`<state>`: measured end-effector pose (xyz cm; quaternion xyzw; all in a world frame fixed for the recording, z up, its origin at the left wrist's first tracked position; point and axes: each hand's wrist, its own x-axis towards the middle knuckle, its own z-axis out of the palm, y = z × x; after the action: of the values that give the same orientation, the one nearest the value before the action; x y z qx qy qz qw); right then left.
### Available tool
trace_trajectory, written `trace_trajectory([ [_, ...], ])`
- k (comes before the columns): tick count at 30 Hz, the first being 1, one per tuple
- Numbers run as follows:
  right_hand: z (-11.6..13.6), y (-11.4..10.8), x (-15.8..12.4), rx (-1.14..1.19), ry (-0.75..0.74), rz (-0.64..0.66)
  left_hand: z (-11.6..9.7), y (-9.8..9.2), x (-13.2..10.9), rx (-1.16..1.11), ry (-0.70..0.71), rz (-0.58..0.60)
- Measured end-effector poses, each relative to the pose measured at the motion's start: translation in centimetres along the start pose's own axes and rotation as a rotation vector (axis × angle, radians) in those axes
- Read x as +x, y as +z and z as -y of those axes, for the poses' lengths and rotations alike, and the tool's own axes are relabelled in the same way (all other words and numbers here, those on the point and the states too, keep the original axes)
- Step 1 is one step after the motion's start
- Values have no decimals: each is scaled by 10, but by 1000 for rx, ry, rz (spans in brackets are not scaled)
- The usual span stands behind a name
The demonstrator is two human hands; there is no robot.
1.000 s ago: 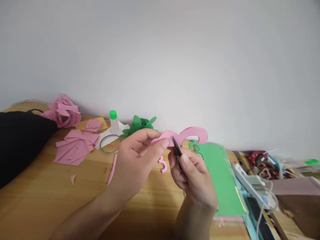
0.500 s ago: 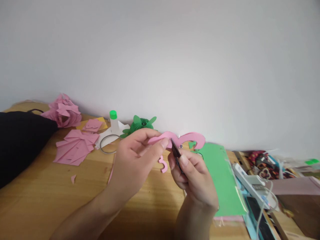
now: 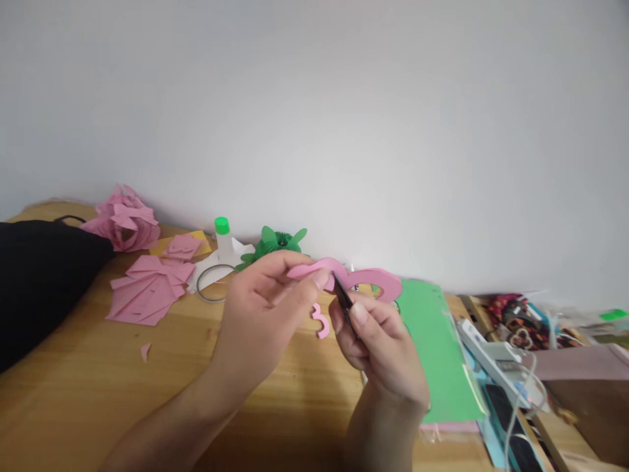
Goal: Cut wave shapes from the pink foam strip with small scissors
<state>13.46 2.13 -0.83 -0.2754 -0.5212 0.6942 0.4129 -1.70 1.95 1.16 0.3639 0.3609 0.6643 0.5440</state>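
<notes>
Pink curved paper cut-out [image 3: 360, 278]: pinched at the left fingertips, looped end extending beyond the right fingers
Left hand [image 3: 260, 314]: thumb and fingers grasping the cut-out
Right hand [image 3: 381, 354]: fingers clenched round a black pointed tool [image 3: 343, 299], tip at the paper
Pink 3-shaped piece [image 3: 323, 326]: on the wooden table [image 3: 289, 393], below the fingertips
</notes>
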Motion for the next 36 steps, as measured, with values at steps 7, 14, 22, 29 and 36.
trace_trajectory([
  [7, -1, 1, 4, 7, -31, -37, 2, -2, -1, 72, 9, 5],
  [14, -4, 3, 15, 40, -40, -99, 21, -3, 9, 181, 112, -51],
  [22, -9, 6, 23, 23, -8, -139, 29, -6, 14, 37, 126, -65],
  [29, -11, 4, 25, 73, -27, -76, 32, -7, 14, 29, 144, -83],
  [36, -12, 8, 26, 105, -30, -60, 28, -6, 13, 102, 206, -121],
])
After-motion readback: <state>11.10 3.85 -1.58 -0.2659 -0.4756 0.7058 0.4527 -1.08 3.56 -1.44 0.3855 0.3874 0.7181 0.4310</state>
